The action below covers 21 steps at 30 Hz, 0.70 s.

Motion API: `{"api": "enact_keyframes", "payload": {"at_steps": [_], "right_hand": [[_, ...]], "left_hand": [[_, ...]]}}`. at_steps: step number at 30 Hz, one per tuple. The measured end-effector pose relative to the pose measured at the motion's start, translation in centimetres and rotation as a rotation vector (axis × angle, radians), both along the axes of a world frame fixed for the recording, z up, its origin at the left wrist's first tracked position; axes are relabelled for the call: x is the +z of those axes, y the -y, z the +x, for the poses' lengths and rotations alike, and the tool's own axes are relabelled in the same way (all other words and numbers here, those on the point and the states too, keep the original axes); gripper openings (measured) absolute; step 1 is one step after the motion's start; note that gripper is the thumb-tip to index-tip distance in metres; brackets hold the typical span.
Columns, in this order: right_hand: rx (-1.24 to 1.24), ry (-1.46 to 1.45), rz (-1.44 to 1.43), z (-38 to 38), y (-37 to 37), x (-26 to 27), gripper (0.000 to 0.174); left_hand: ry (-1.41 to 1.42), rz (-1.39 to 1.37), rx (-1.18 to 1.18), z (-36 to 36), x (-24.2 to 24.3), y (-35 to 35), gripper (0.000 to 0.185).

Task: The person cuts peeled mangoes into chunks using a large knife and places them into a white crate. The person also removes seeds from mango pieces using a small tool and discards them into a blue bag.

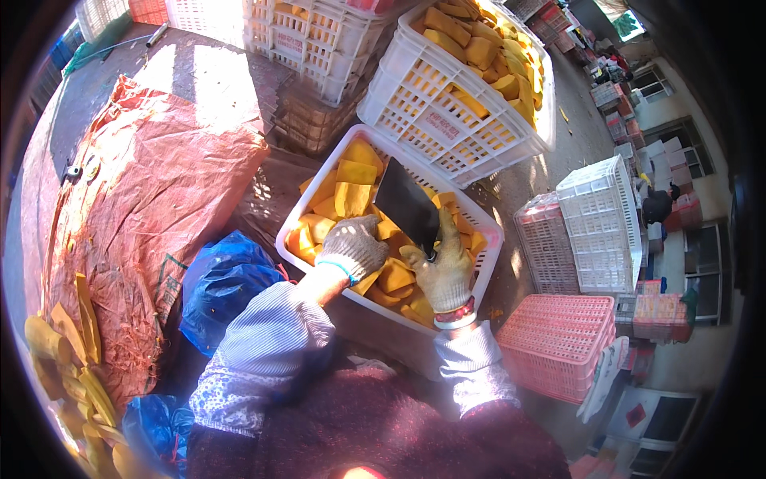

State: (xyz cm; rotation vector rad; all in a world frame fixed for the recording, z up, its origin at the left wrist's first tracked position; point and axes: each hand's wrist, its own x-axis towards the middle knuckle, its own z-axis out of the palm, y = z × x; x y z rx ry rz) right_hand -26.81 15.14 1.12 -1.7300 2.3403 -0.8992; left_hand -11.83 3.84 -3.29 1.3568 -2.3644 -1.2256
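Note:
My left hand (354, 248), in a knitted glove, rests on orange pumpkin pieces (352, 199) in a white plastic crate (383, 311); its fingers are curled, and whether a piece is in them is hidden. In my right hand (444, 266), also gloved, is the handle of a cleaver-like knife with a broad dark blade (407, 200). The blade points up and left over the crate's contents. Beyond it stands a taller white crate (443, 114) heaped with more chunks (482, 51).
An orange-red tarp (161, 173) lies at left, with long peeled pumpkin pieces (78, 359) at its lower edge. A blue plastic bag (230, 290) adjoins the crate's left side. Pink (556, 341) and white crates (601, 224) stand at right. A person (658, 203) is farther off.

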Motion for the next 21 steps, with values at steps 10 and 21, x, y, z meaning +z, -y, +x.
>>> {"api": "enact_keyframes", "payload": {"at_steps": [10,21], "right_hand": [[-0.144,0.277,0.196,4.7,-3.4,0.0,0.027],[-0.189,-0.088,0.477,3.6,-5.7,-5.1,0.028]], "left_hand": [[-0.06,-0.168,0.283,-1.2,-1.7,-0.8,0.026],[-0.141,-0.282,0.229,-1.6,-2.7,-1.7,0.021]]}}
